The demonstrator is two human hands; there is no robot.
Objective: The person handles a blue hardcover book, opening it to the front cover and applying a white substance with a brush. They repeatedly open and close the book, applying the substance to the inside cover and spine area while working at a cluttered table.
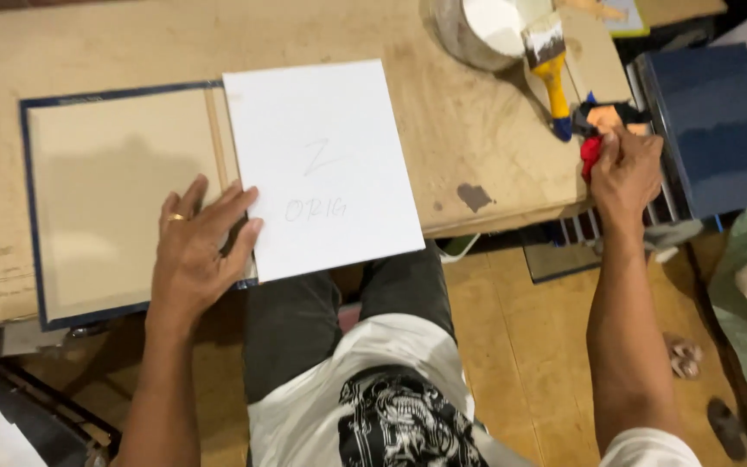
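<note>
White sheet [322,169] thin, light, bends easily; left hand [196,251] flat, fingers spread, pressing its edge onto stiff board cover [105,173]. Right hand [624,173] pinching red cloth [590,156], soft. Lift sheet by free corner.

A round grey tub of white paste [477,30] sits at the far edge of a worn plywood worktable [469,130], a yellow-handled flat brush [549,65] propped against it (bristles caked white); a dark blue rectangular board [715,121] lies alongside.
</note>
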